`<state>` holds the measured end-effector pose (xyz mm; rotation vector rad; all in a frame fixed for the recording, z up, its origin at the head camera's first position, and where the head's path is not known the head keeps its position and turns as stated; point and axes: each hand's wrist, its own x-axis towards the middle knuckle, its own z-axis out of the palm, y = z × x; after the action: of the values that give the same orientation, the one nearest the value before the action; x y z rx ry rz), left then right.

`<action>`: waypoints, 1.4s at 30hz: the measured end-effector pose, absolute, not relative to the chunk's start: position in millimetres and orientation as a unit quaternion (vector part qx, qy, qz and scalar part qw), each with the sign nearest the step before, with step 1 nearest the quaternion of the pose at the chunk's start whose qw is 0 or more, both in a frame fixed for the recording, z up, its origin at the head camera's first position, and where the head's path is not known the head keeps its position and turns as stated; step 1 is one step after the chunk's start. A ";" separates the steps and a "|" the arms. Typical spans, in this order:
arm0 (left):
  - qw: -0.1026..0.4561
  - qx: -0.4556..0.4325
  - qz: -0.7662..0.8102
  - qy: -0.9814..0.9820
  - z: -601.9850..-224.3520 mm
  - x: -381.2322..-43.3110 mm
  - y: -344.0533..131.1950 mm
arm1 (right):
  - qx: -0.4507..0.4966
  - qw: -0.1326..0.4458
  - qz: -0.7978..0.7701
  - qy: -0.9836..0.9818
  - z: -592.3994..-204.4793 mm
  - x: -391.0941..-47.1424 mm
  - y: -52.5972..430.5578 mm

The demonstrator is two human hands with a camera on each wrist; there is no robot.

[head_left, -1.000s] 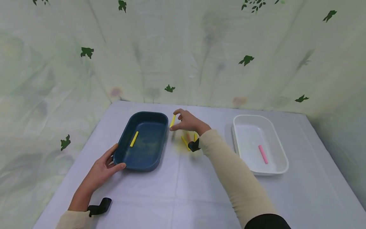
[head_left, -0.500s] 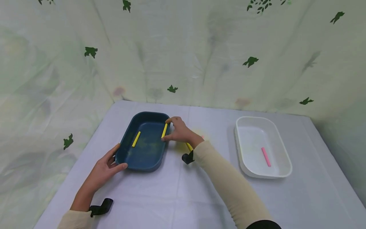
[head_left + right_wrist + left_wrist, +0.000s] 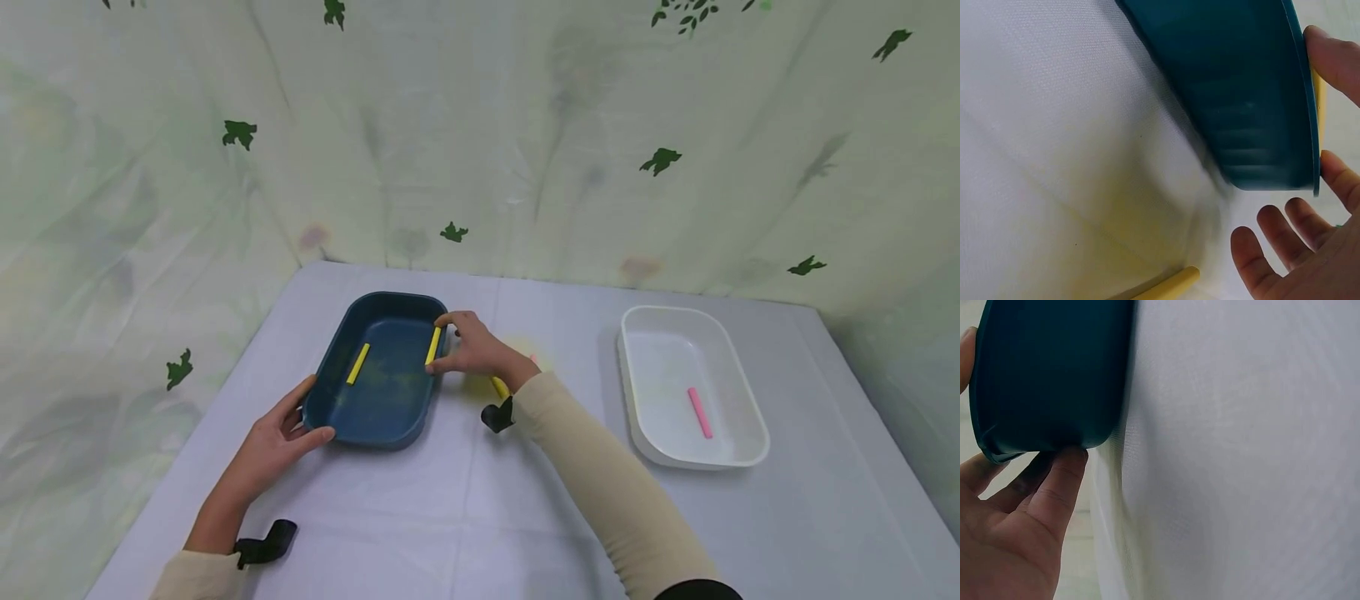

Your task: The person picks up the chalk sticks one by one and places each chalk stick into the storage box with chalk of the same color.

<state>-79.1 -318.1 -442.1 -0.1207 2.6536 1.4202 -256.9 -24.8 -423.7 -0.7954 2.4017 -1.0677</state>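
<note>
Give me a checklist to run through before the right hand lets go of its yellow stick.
1. Blue tray steadied: ok, the left hand holds its near-left corner.
2. Held stick pinched: ok, between thumb and a finger of the right hand.
3. Held stick clear of the rim: cannot tell; it is right at the tray's right rim.
4. Landing spot free: ok, the second yellow stick lies farther left.
5. All yellow sticks off the table: not ok, another yellow stick lies on the cloth.
</note>
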 end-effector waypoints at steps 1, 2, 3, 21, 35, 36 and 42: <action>0.064 -0.040 0.470 0.879 -442.3 -78.6 -318.3 | -0.285 0.197 -0.380 0.857 -424.1 -256.7 -25.0; 0.063 -0.040 0.470 0.879 -442.3 -78.1 -318.3 | -0.287 0.198 -0.381 0.857 -424.2 -256.4 -25.1; 0.062 -0.041 0.471 0.879 -442.4 -77.7 -318.3 | -0.287 0.198 -0.382 0.856 -424.5 -256.5 -25.2; 0.060 -0.043 0.468 0.881 -443.4 -78.0 -318.7 | -0.287 0.218 -0.415 0.835 -430.7 -258.0 -21.8; 0.060 -0.041 0.487 0.871 -443.3 -79.0 -318.6 | -0.283 0.226 -0.411 0.837 -429.9 -259.4 -20.3; 0.060 -0.040 0.487 0.870 -443.7 -79.0 -318.5 | -0.281 0.227 -0.410 0.837 -429.6 -259.2 -20.0; 0.057 -0.039 0.487 0.871 -445.5 -78.4 -318.6 | -0.287 0.228 -0.402 0.839 -426.9 -258.1 -18.6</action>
<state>-78.4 -318.6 -445.5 -0.1171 2.6395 1.4773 -258.1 -18.6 -426.9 -0.7898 2.3116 -1.1070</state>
